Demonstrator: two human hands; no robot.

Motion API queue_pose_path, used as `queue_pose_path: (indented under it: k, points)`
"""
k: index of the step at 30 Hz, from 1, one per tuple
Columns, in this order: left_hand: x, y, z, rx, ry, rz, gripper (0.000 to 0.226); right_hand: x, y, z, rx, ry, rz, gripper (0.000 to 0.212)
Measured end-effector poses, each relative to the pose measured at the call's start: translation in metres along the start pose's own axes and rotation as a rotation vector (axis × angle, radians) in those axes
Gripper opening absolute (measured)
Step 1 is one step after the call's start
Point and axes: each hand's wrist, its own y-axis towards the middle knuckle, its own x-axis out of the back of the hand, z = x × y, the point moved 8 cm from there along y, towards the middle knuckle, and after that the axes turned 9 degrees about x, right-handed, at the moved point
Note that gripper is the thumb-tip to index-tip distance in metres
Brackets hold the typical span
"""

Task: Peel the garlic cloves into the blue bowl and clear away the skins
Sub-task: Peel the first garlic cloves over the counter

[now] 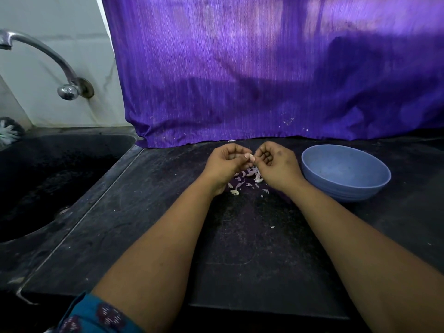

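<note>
Left hand (224,162) and right hand (276,162) raised just above the counter (149,236), fingertips meeting, both pinching one small pale clove (251,158) between them. Curled tight on it, thumbs working at the skin.

Risks from here: a slick clove squirting out of so small a pinch and dropping into the skins (247,179) below, then getting lost among them, since peel and garlic look alike in this light. Skin flakes drifting off across the dark counter, a few already lying apart toward the near edge, making the clearing-up harder. A peeled clove tossed short of the bowl (346,173), which sits just beside the right hand, touching nothing. Sink (60,174) well off to the left, so a stray clove rolling that way seems unlikely.

Hard to make out: whether the clove is half peeled or bare, too small to tell. Pile under the hands partly covered by wrists, possibly holding unpeeled cloves as well as skins. Bowl appearing empty, though its near inside wall is hidden by the rim. Cloth (264,75) at the back hiding whatever lies behind. Tap (43,58) cut off at the left edge.
</note>
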Motion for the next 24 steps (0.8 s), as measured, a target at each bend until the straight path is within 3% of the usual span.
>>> queue_pose_path:
  k: [14,24]
  points:
    - [0.004,-0.001,0.003,0.04,-0.004,-0.049,0.015,-0.007,-0.001,0.009,0.07,-0.056,0.1,0.011]
    - [0.007,-0.003,0.002,0.076,-0.113,-0.076,0.016,-0.01,0.0,-0.002,-0.016,-0.089,0.121,0.004]
